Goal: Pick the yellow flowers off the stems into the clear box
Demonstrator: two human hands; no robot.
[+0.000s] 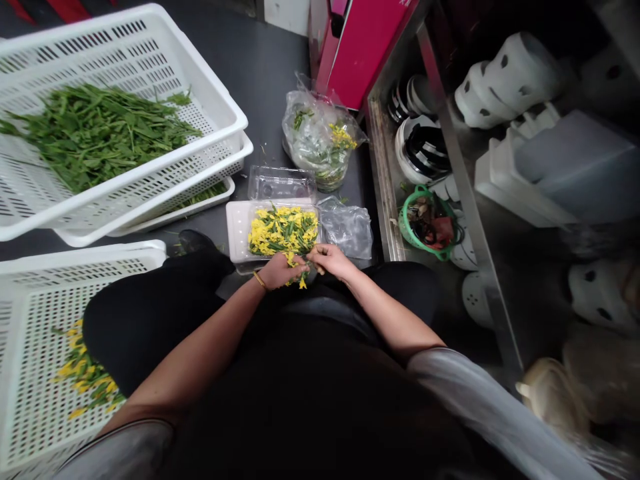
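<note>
My left hand (283,271) is closed around a few yellow-flowered green stems (303,280), whose blossoms stick out above and below the fingers. Close beside it, my right hand (331,260) pinches with thumb and finger at the stem end; what exactly lies in that pinch is too small to make out. Just beyond both hands, a clear plastic box (320,230) is heaped with yellow blossoms and green buds (283,230). It rests on a pale, bumpy tray (237,230). An empty clear container (283,183) lies behind it.
White perforated baskets (210,100) with leafy greens (115,137) are stacked at left. Another white basket (35,333) holds yellow-flowered stems. A filled plastic bag (320,143) and a flattened bag (347,230) lie ahead. Metal shelving (470,220) with a green basket (407,223) stands right.
</note>
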